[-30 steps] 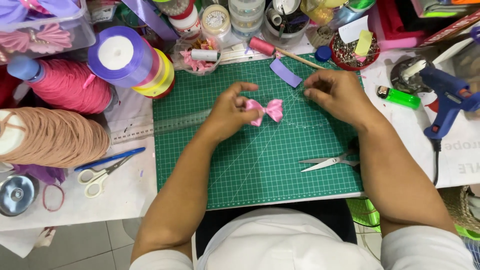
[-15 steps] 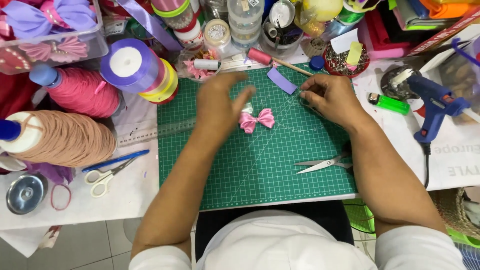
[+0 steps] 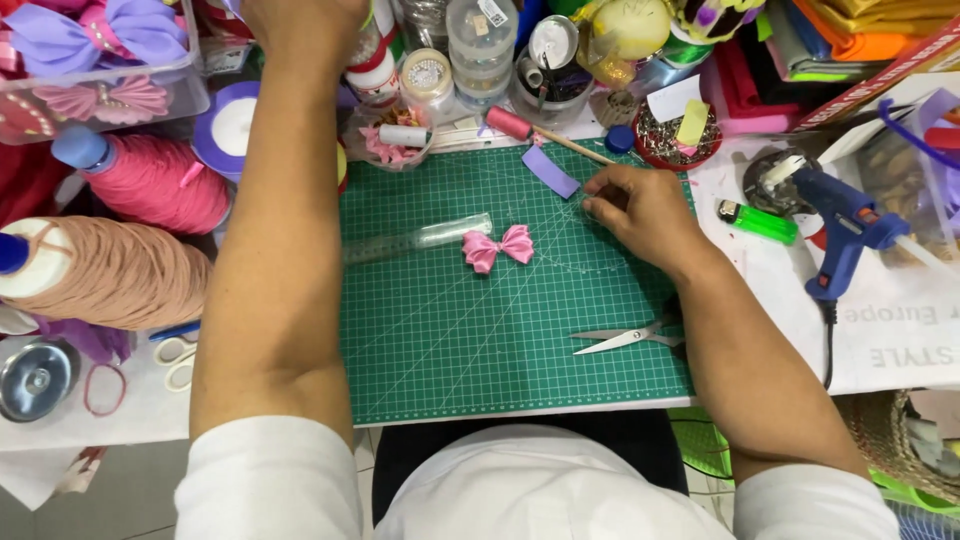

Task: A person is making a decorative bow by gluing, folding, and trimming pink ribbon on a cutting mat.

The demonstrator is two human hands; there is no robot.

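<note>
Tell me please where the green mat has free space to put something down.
The green mat is bare below the pink bow, between the left forearm and the scissors. Its far edge is crowded with jars, spools and the right hand.

We see a white table (image 3: 120,425) packed with craft stuff. A green cutting mat (image 3: 480,340) lies in the middle of it. Big spools of pink thread (image 3: 165,185) and tan thread (image 3: 110,275) lie on the left side. A blue glue gun (image 3: 845,225) rests on the right. Below the table edge there is a pale tiled floor (image 3: 110,500). The light is bright and even.
</note>
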